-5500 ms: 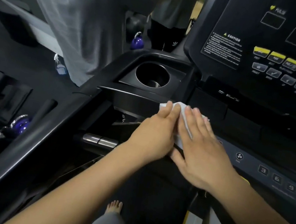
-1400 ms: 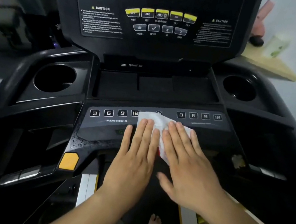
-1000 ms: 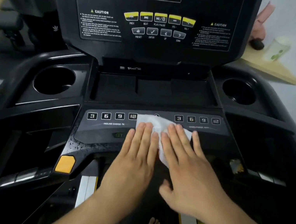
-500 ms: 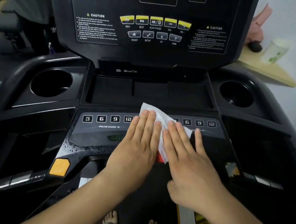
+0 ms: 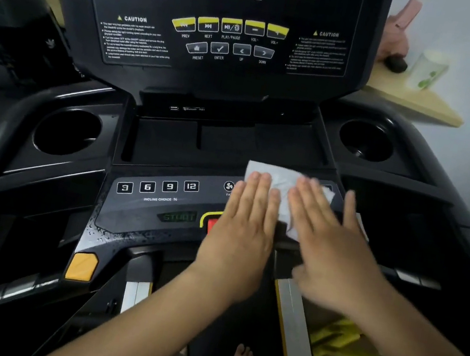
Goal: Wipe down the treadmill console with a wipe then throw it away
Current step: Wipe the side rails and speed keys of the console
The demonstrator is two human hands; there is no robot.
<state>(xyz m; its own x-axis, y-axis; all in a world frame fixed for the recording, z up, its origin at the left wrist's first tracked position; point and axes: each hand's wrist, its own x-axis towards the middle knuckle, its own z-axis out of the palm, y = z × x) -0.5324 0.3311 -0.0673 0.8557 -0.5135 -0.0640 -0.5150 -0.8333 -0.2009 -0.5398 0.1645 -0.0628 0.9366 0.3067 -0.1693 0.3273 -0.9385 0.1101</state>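
Observation:
A white wipe (image 5: 280, 182) lies flat on the right half of the black treadmill console's lower button panel (image 5: 149, 204). My left hand (image 5: 243, 222) presses on the wipe's left part with straight fingers, and it covers the red stop button. Beside it, my right hand (image 5: 331, 242) presses flat on the wipe's right part, blurred by motion. Both hands hide most of the wipe and the right row of number buttons. The upright display panel (image 5: 219, 34) with yellow keys stands behind.
Round cup holders sit at the left (image 5: 67, 132) and right (image 5: 366, 140) of the console. A wooden shelf (image 5: 418, 102) with a white cup and a pink object is at the back right. Water droplets lie on the panel's lower left edge. My bare feet show below.
Both hands have slid the wipe to the right along the button panel, uncovering the fan button, the START display and the left number keys.

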